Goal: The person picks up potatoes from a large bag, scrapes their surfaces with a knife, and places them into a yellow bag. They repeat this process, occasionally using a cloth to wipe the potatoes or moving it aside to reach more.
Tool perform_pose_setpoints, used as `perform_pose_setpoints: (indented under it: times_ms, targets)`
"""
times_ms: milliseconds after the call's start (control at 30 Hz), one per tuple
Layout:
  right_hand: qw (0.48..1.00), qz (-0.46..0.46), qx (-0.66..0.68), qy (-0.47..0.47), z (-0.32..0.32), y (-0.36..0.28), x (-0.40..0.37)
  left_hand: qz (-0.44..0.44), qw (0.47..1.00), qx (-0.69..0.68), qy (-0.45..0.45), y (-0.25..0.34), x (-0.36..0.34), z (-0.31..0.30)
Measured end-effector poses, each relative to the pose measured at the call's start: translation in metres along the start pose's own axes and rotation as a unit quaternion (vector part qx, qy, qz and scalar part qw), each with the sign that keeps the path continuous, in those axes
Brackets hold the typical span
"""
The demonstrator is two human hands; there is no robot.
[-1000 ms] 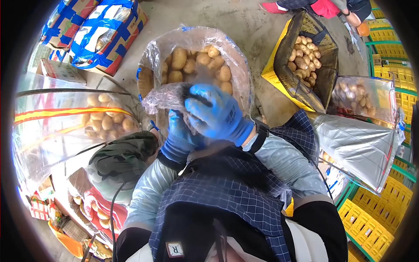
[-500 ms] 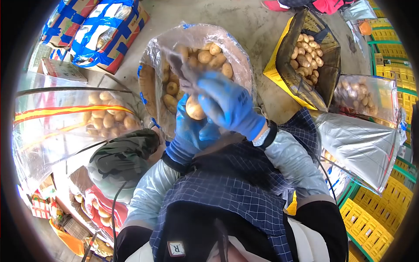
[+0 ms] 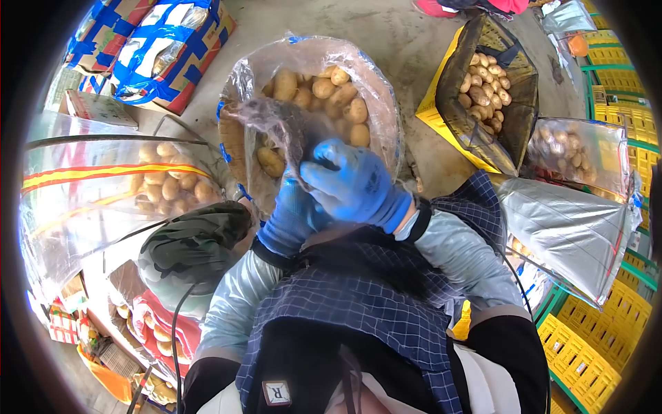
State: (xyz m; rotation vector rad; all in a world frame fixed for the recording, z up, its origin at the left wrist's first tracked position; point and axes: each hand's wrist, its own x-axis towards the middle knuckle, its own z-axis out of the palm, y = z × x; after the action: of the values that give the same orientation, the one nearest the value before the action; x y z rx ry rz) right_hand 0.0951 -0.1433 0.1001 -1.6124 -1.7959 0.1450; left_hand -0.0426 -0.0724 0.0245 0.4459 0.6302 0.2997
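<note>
My hands, in blue gloves, are close together over the near side of a plastic-lined round basket of potatoes. My right hand is closed on a greyish-purple cloth, whose loose end hangs out over the basket, smeared by motion. Just under it, at its left, my left hand is curled. The potato seen in my left hand a moment earlier is now covered by my right hand and the cloth.
At the right stands a yellow crate with a dark liner and potatoes. A clear bag of potatoes is on the left, beside a person's camouflage cap. Taped boxes stand at the upper left; yellow crates line the right.
My right hand has moved slightly left and down across the potato, hiding it. The cloth's loose end has swung left and down over the basket.
</note>
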Motion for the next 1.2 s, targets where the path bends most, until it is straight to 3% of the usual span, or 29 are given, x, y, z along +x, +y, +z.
perform_pose_setpoints:
  times_ms: [33,100,200,233,300,367,400,500,567,600,633,667,700,733,800,867,967,1067,1133,1200]
  targets:
    - [1.000,-0.015,0.004,0.023,0.000,0.005,-0.001,-0.014,1.000,0.023,0.004,0.006,-0.006,0.005]
    - [0.997,-0.046,0.009,0.066,-0.002,0.018,0.000,-0.116,0.972,-0.203,-0.031,0.000,0.006,-0.005]
    - [0.989,0.098,0.030,0.111,-0.001,0.048,0.002,-0.224,0.915,-0.286,-0.178,0.033,0.000,0.020]
    - [0.981,0.149,0.044,0.118,-0.003,0.049,0.004,-0.217,0.906,-0.302,-0.202,0.036,-0.002,0.024]
    - [0.994,0.036,0.026,0.102,-0.007,0.028,0.010,-0.171,0.915,-0.305,-0.201,0.029,0.002,0.013]
    - [0.995,-0.069,0.042,0.066,-0.012,-0.005,0.008,0.125,0.982,0.008,-0.139,0.001,0.006,-0.005]
    - [0.995,-0.088,-0.017,-0.043,-0.011,-0.012,0.003,0.236,0.958,0.158,-0.040,-0.013,0.009,-0.014]
    - [0.995,-0.081,0.047,-0.033,0.000,0.011,-0.006,0.184,0.938,0.271,-0.109,-0.015,0.001,-0.031]
    - [0.995,-0.104,-0.010,-0.012,-0.008,0.016,-0.007,0.117,0.961,0.233,-0.093,-0.019,0.007,-0.036]
    - [0.996,-0.089,0.002,0.026,-0.006,0.020,-0.007,0.061,0.985,0.156,-0.051,-0.022,0.010,-0.040]
    - [0.995,-0.073,0.013,0.064,-0.005,0.023,-0.008,-0.039,0.975,-0.099,-0.193,-0.011,0.015,-0.033]
    - [0.994,-0.031,-0.097,0.049,-0.017,0.027,-0.010,-0.196,0.888,-0.309,-0.278,0.000,0.019,-0.027]
    - [0.987,0.084,-0.136,-0.005,-0.024,0.040,-0.013,-0.205,0.918,-0.285,-0.183,0.023,0.016,0.005]
    - [0.963,0.197,-0.174,-0.056,-0.031,0.061,-0.016,-0.199,0.921,-0.282,-0.180,0.029,0.012,0.015]
    - [0.952,0.226,-0.208,0.010,-0.059,0.111,-0.023,-0.207,0.917,-0.280,-0.194,0.031,0.006,0.021]
    - [0.933,0.274,-0.234,-0.020,-0.089,0.153,-0.035,-0.233,0.904,-0.281,-0.225,0.030,0.006,0.020]
    - [0.899,0.326,-0.232,-0.178,-0.095,0.202,-0.080,-0.246,0.885,-0.274,-0.283,0.022,0.015,0.015]
    - [0.865,0.326,-0.309,-0.223,-0.084,0.181,-0.080,-0.245,0.888,-0.273,-0.277,0.018,0.022,0.015]
    - [0.898,0.315,-0.254,-0.174,-0.078,0.164,-0.045,-0.251,0.890,-0.275,-0.263,0.014,0.024,0.013]
    - [0.962,0.253,0.057,-0.083,-0.068,0.151,-0.025,-0.254,0.893,-0.274,-0.249,0.010,0.030,0.014]
